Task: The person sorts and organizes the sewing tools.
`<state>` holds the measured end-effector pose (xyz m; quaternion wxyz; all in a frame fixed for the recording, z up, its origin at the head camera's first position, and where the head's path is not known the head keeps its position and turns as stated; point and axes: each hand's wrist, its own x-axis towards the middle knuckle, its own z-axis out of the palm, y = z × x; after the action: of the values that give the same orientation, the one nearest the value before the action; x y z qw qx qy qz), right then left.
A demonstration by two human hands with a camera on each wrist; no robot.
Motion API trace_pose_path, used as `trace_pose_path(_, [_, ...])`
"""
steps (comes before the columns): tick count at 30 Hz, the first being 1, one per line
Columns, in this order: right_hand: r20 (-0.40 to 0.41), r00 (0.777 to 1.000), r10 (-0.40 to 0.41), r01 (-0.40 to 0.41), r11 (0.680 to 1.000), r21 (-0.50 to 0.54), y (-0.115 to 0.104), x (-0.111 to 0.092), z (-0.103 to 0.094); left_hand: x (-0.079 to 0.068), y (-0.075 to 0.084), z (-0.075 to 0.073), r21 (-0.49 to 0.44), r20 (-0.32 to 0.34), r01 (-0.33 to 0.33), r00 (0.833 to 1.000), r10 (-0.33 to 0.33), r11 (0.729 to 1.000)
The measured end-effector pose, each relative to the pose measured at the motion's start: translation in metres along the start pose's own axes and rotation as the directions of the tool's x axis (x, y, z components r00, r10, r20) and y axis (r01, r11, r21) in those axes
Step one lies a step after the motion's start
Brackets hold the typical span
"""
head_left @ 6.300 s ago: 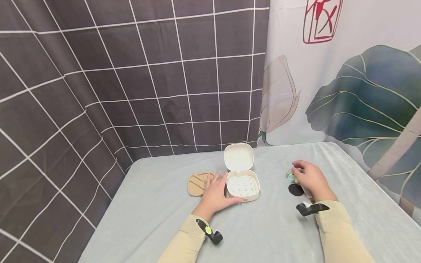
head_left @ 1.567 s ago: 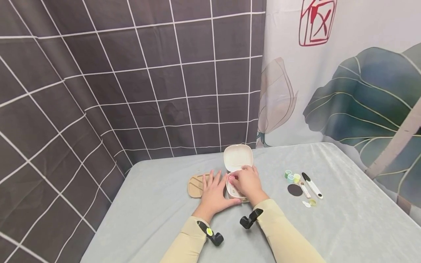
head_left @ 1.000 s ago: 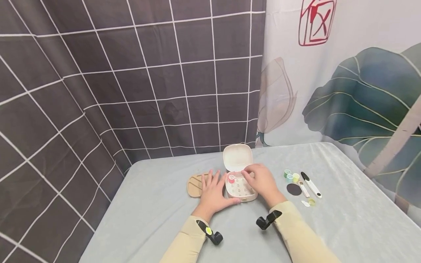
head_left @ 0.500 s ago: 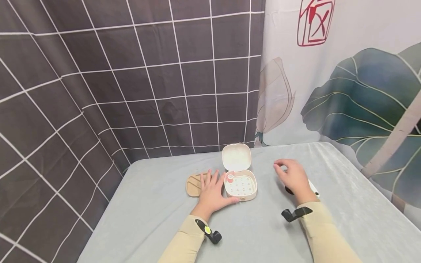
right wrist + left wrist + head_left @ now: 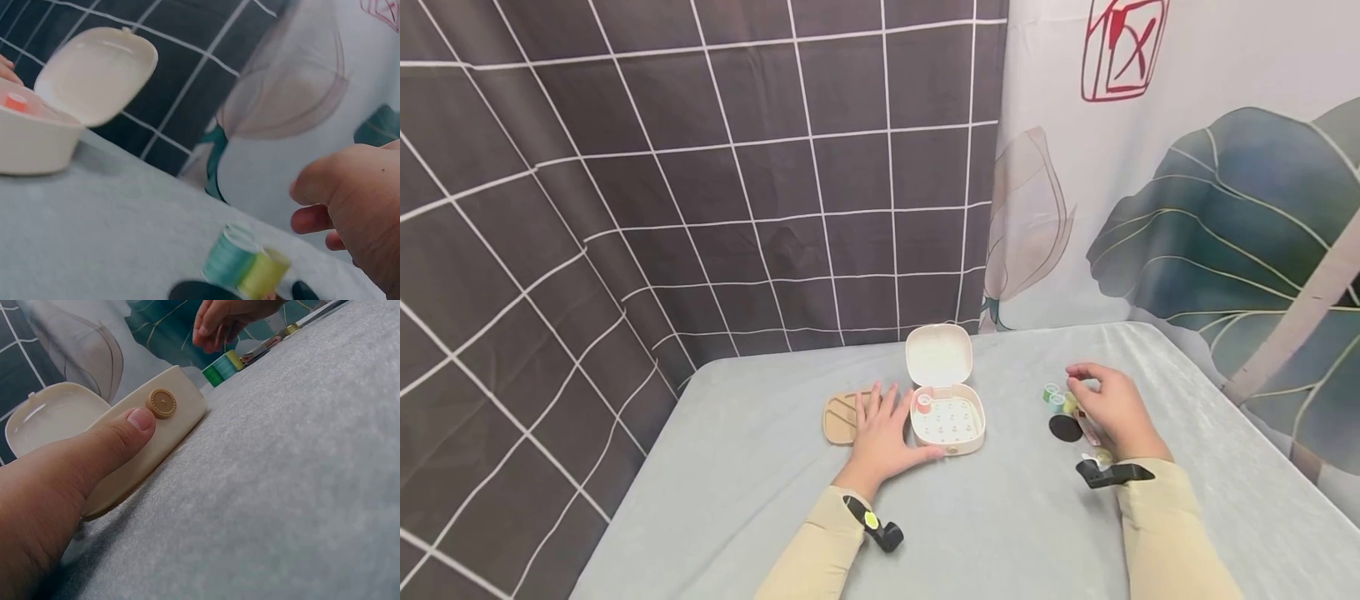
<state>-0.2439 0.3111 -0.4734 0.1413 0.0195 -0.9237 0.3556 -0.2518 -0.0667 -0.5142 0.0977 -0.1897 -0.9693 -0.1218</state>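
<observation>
A cream sewing box (image 5: 967, 447) stands with its lid (image 5: 938, 356) raised. One red thread spool (image 5: 924, 405) sits in its back-left corner, on a white pegged insert (image 5: 951, 423). My left hand (image 5: 880, 446) rests along the box's left side; its thumb touches the front beside the round button clasp (image 5: 162, 403), and its straight fingers reach over a tan divided tray (image 5: 837, 419). Over at the right, my right hand (image 5: 1112, 408) hovers near green (image 5: 1050, 392), light blue (image 5: 1057, 403) and yellow (image 5: 1069, 403) thread spools. Its fingers are loosely bent with nothing visible between them.
A dark round disc (image 5: 1065, 428) lies in front of the spools. A narrow pale strip (image 5: 1087, 428) and small pieces (image 5: 1102, 457) lie partly under my right hand and wrist. Grey cloth (image 5: 992, 533) covers the table, with curtains (image 5: 760, 208) behind.
The red spool went into the box under my right hand, which then let go and moved right to the other spools, covering the black-and-white tool. My left hand stays at the box.
</observation>
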Motion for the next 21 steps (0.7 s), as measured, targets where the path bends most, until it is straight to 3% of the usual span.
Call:
trace_pose_path(8, [0.164, 0.985, 0.054, -0.065, 0.996, 0.065, 0.013, -0.002, 0.005, -0.001, 0.000, 0.001, -0.011, 0.002, -0.003, 1.000, 0.003, 1.000])
trace_pose_path(17, [0.239, 0.964, 0.116, -0.157, 0.975, 0.160, 0.020, 0.000, 0.007, 0.001, 0.001, 0.000, -0.003, -0.002, -0.001, 1.000, 0.001, 1.000])
trace_pose_path(21, [0.220, 0.970, 0.106, -0.133, 0.984, 0.115, 0.023, 0.002, 0.007, 0.001, 0.001, 0.000, -0.005, 0.000, 0.000, 1.000, 0.000, 1.000])
